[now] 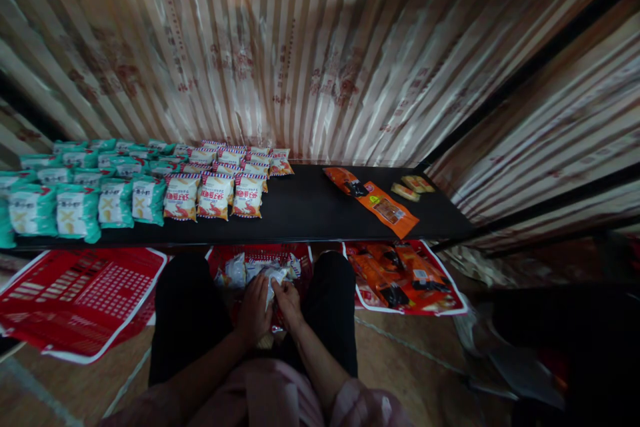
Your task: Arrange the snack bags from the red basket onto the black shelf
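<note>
Between my knees, above the middle red basket point(303, 255), my left hand point(257, 305) and my right hand point(289, 303) are both closed on a small pale snack bag point(273, 275). My left fingers wrap its left side, and my right fingers pinch its lower right edge. More snack bags point(235, 271) lie in the basket just beyond my hands. The print on the held bag is too dim to read, and part of it is covered by my fingers.
On the black shelf point(300, 207) stand rows of teal bags point(77, 210) and white-orange bags point(215, 195), an orange packet point(383, 203) and small yellow packs point(417, 183). A red basket point(95, 293) is at left; another point(463, 307) holds orange packets. Striped curtain point(300, 47) hangs behind.
</note>
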Available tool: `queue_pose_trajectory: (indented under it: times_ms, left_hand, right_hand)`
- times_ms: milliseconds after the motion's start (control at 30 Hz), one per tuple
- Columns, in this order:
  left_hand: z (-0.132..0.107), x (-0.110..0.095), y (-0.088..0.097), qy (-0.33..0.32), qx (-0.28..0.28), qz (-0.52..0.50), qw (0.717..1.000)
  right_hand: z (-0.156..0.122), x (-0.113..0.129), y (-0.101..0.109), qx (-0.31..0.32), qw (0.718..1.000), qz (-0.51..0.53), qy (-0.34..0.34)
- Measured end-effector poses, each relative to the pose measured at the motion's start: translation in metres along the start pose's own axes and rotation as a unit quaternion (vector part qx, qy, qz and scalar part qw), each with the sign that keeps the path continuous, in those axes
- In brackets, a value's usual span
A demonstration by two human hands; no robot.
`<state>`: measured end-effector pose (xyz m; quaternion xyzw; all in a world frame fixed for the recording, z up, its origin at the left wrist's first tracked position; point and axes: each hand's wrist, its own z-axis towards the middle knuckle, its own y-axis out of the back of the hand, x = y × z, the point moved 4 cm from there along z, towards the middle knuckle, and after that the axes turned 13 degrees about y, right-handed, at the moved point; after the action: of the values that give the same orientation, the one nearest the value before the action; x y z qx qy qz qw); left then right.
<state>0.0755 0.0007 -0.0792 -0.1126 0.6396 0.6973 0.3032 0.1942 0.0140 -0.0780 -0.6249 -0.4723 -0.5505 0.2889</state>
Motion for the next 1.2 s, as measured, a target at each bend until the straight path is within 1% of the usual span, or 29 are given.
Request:
queue_pose_trajectory:
  times_ms: [133, 300, 467, 567, 633, 667, 767, 867, 933, 1000, 1067, 1200]
  left_hand:
    - [0.003, 0.004, -0.001, 0.01, -0.01, -0.003, 1.0]
    - [0.007, 0.011, -0.001, 0.016, 0.003, -0.012, 1.0]
    - [0.012, 0.014, 0.002, 0.035, 0.029, -0.008, 0.999]
    - [0.015, 0.011, 0.008, 0.043, 0.039, -0.004, 0.998]
    - [0.016, 0.009, 0.011, 0.041, 0.043, -0.008, 0.998]
    - [0.016, 0.008, 0.013, 0.039, 0.044, -0.012, 0.998]
    - [0.017, 0.006, 0.018, 0.033, 0.048, -0.023, 0.998]
    - [0.018, 0.005, 0.021, 0.02, 0.055, -0.027, 0.998]
    - [0.019, 0.004, 0.024, 0.01, 0.056, -0.027, 0.998]
    - [0.02, 0.002, 0.028, 0.001, 0.058, -0.026, 0.998]
    - [0.022, 0.001, 0.032, -0.002, 0.067, -0.026, 0.997]
    - [0.027, 0.001, 0.041, -0.007, 0.098, -0.048, 0.994]
  right_hand:
    - [0.0, 0.011, 0.001, 0.01, 0.999, -0.049, 0.021]
    - [-0.003, 0.021, 0.003, 0.023, 0.994, -0.1, 0.026]
    - [-0.002, 0.02, 0.0, 0.014, 0.994, -0.092, 0.058]
    - [0.0, 0.018, -0.001, 0.004, 0.986, -0.134, 0.1]
    - [0.001, 0.02, -0.001, -0.01, 0.971, -0.182, 0.156]
    - [0.001, 0.023, 0.0, -0.015, 0.959, -0.209, 0.191]
    - [-0.001, 0.035, 0.001, -0.02, 0.91, -0.297, 0.287]
    - [-0.004, 0.046, 0.0, 0.001, 0.865, -0.367, 0.342]
    - [-0.007, 0.053, -0.003, 0.034, 0.843, -0.387, 0.371]
    - [-0.01, 0.058, -0.005, 0.065, 0.829, -0.389, 0.396]
    - [-0.013, 0.062, -0.007, 0.087, 0.821, -0.385, 0.413]
    - [-0.016, 0.067, -0.008, 0.123, 0.805, -0.39, 0.429]
